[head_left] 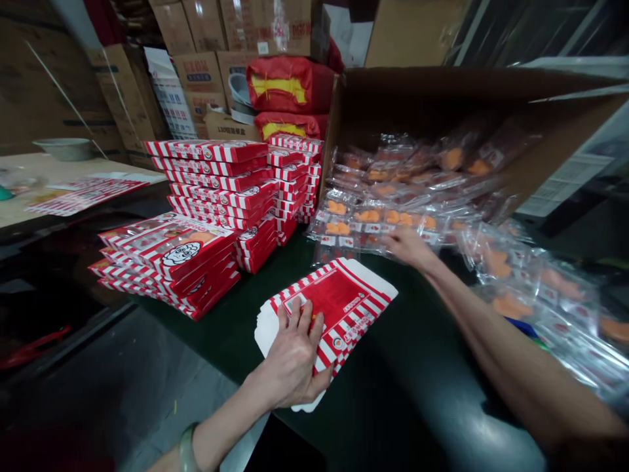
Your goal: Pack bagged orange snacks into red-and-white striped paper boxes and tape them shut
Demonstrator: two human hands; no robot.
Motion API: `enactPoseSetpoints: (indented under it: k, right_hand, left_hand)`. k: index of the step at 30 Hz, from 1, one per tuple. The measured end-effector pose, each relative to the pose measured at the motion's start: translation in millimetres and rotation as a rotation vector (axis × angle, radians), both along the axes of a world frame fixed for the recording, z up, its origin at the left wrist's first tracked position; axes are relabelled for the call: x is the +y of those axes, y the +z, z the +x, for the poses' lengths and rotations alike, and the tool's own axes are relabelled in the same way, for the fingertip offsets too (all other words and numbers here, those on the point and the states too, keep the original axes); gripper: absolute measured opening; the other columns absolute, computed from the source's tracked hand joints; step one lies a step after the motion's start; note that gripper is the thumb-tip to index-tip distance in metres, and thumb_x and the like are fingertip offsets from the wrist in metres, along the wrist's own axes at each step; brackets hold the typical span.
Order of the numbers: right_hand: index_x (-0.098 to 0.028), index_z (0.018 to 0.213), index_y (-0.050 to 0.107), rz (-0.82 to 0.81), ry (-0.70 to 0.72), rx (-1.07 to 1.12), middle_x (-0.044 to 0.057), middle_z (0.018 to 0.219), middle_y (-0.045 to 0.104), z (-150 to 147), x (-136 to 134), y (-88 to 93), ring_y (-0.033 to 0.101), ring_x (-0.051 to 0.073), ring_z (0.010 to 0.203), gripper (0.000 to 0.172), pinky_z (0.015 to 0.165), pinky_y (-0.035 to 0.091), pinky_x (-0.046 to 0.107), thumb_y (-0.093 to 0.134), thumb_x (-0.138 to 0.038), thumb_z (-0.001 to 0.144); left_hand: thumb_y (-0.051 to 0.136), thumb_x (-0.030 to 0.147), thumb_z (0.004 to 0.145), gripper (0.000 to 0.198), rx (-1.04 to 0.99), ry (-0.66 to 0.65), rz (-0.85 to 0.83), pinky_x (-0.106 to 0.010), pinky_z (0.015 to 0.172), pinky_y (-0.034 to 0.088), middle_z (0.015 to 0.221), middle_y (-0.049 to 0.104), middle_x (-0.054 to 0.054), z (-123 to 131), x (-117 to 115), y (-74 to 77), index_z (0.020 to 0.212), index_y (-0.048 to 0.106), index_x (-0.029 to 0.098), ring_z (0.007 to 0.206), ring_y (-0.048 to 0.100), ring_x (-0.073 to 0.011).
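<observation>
My left hand (pixel 293 357) grips a flat red-and-white striped carton (pixel 339 305) lying on the dark green table (pixel 407 387), thumb under its near edge and fingers spread on top. My right hand (pixel 407 246) reaches forward onto a strip of clear packets with orange snacks (pixel 373 219) spilling from a big cardboard box (pixel 491 98) lying on its side. Its fingers rest on the packets; whether they grip one is unclear.
Stacks of filled striped cartons (pixel 216 187) stand at the back left, with a lower stack (pixel 171 259) in front. More clear packets (pixel 550 295) lie heaped on the right. Red sacks (pixel 289 85) and brown boxes stand behind. A side table (pixel 49 177) holds a bowl.
</observation>
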State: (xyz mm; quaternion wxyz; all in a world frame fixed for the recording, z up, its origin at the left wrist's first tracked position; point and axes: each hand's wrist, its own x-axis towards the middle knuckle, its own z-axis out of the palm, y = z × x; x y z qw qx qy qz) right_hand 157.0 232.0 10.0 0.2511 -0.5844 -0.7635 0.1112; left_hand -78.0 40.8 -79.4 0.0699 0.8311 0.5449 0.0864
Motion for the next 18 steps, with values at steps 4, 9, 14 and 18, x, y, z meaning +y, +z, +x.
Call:
enactPoseSetpoints:
  k: [4, 9, 14, 18]
  right_hand:
    - [-0.011, 0.096, 0.064, -0.027, 0.151, 0.096, 0.006, 0.091, 0.067, -73, 20, 12.1, 0.061, 0.015, 0.082, 0.023, 0.076, 0.046, 0.025, 0.058, -0.030, 0.085]
    - [-0.010, 0.082, 0.062, -0.051, 0.146, 0.164, 0.001, 0.069, 0.062, -98, 23, -1.3, 0.057, 0.010, 0.059, 0.026, 0.061, 0.046, 0.023, 0.044, -0.025, 0.093]
    - [-0.013, 0.077, 0.060, -0.005, 0.130, 0.128, -0.002, 0.070, 0.059, -121, 26, -7.0, 0.056, 0.010, 0.063, 0.024, 0.064, 0.047, 0.027, 0.055, -0.033, 0.089]
    - [-0.013, 0.068, 0.062, 0.052, 0.113, 0.101, 0.000, 0.065, 0.058, -112, 15, -1.1, 0.056, 0.014, 0.069, 0.023, 0.067, 0.042, 0.026, 0.052, -0.024, 0.086]
  left_hand:
    - [0.054, 0.053, 0.075, 0.081, -0.001, 0.001, -0.004, -0.070, 0.105, 0.014, 0.146, 0.032, -0.029, -2, -1, 9.6, 0.138, 0.040, 0.004, 0.137, 0.019, -0.0497]
    - [0.059, 0.062, 0.071, 0.082, -0.042, -0.039, 0.123, -0.072, 0.104, 0.009, 0.146, 0.038, -0.020, 5, -25, -0.6, 0.138, 0.042, 0.018, 0.140, 0.014, -0.0469]
    - [0.068, 0.039, 0.073, 0.068, 0.047, 0.043, 0.105, -0.075, 0.097, 0.020, 0.151, 0.028, -0.018, 29, -43, -24.0, 0.135, 0.044, 0.028, 0.138, 0.018, -0.0495]
    - [0.055, 0.023, 0.082, 0.051, 0.046, 0.137, 0.170, -0.071, 0.099, 0.023, 0.151, 0.030, -0.014, 34, -29, -28.3, 0.132, 0.048, 0.032, 0.138, 0.021, -0.0457]
